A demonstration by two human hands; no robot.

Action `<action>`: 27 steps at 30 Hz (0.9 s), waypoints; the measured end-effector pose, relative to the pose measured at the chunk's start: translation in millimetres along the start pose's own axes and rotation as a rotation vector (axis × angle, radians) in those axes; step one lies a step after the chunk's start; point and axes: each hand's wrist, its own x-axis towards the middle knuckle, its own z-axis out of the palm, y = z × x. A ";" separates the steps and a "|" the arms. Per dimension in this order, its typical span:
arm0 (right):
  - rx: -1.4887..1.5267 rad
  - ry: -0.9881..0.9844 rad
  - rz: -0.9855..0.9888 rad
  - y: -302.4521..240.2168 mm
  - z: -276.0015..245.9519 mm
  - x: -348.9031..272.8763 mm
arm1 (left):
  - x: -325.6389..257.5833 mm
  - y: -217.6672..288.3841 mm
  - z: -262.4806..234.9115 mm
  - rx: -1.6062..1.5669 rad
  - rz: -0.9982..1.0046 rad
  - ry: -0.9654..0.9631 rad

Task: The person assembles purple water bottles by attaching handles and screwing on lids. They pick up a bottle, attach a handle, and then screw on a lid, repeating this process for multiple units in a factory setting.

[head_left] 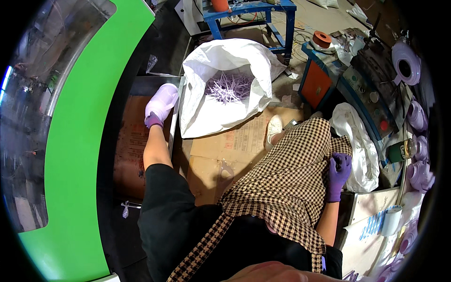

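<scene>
My left hand (153, 121), in a purple glove, reaches forward and grips a pale lavender moulded plastic part (163, 100) over a dark metal bin (155, 81) lined with brown cardboard. My right hand (339, 170), also in a purple glove, rests on my checked trouser leg (291, 174) with its fingers loosely apart and nothing in it. An open white woven sack (221, 101) stands just right of my left hand, with several thin lavender plastic scraps (229, 87) inside.
A curved green machine panel (75, 155) fills the left. Flattened cardboard (235, 145) covers the floor. A blue metal frame (253, 14) stands behind the sack. At right are a control box (371, 94), a white bag (357, 141) and several lavender moulded parts (416, 141).
</scene>
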 end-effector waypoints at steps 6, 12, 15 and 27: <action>0.046 0.009 0.041 -10.6 2.0 2.9 | 91.1 5.0 -19.9 0.055 -0.297 -0.203; -0.072 0.001 0.044 -13.0 -0.3 4.5 | 50.9 -30.5 11.9 -0.087 -0.221 -0.439; -0.077 0.001 0.032 -17.2 -0.9 6.2 | 14.7 -28.6 33.6 0.200 0.007 -0.152; 0.036 0.024 0.031 -18.6 -5.9 6.6 | -92.5 44.0 32.4 0.775 1.819 -0.329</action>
